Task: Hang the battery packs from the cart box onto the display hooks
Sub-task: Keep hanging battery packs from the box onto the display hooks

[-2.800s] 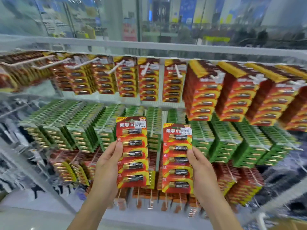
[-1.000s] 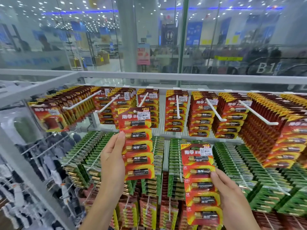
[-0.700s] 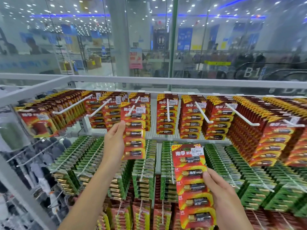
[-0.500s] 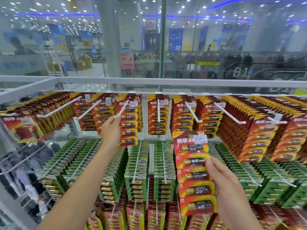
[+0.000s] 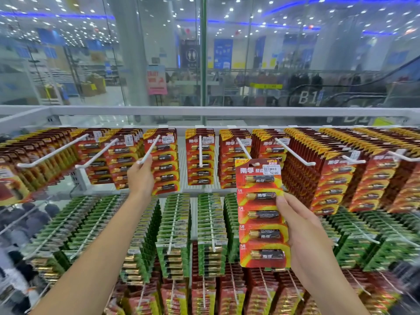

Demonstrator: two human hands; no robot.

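Right hand [image 5: 304, 233] grips red battery pack [image 5: 261, 212] by its right edge: long axis vertical, hang-hole end up (just below top-row hooks). Left hand [image 5: 141, 176] fingers close at white hook [image 5: 148, 151] tip; hung pack [image 5: 164, 160] behind.

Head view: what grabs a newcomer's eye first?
The red battery pack held upright in the right hand, centre-right, in front of the green packs. Next, the left hand up at the tip of a white hook in the top row of red packs. Glass and a blurred mall lie behind.
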